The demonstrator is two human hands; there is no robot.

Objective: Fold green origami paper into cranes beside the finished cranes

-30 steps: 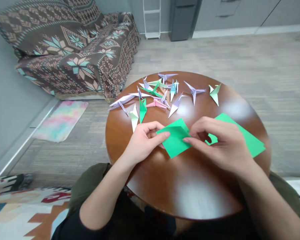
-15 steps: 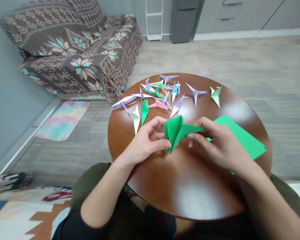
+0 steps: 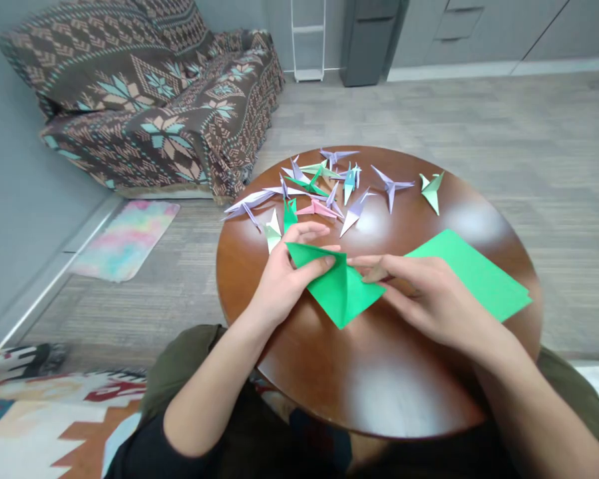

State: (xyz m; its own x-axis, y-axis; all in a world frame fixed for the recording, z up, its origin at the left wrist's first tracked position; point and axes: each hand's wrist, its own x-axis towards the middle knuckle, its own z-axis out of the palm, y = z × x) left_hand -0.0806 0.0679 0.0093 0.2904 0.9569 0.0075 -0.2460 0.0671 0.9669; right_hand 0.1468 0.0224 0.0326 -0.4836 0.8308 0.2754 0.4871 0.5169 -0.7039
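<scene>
The head view shows the folded green paper (image 3: 329,293) at the centre of the frame, raised a little over the tabletop (image 3: 299,372). The left hand (image 3: 285,274) pinches its left part, thumb on top and other fingers behind; the right hand (image 3: 429,289) grips the flap at its right corner. It should handle as very light, crisp along its creases but limp across open flaps, easily torn or wrongly creased; the edges and corners look the best places for a soft pinch. The underside and inner layers are hidden, and how many layers the right fingers hold is, in fairness, hard to make out. The right hand and forearm cover part of the flat green sheets (image 3: 472,279) at right, while the left hand hides the tail of a pale paper crane (image 3: 272,231).
</scene>
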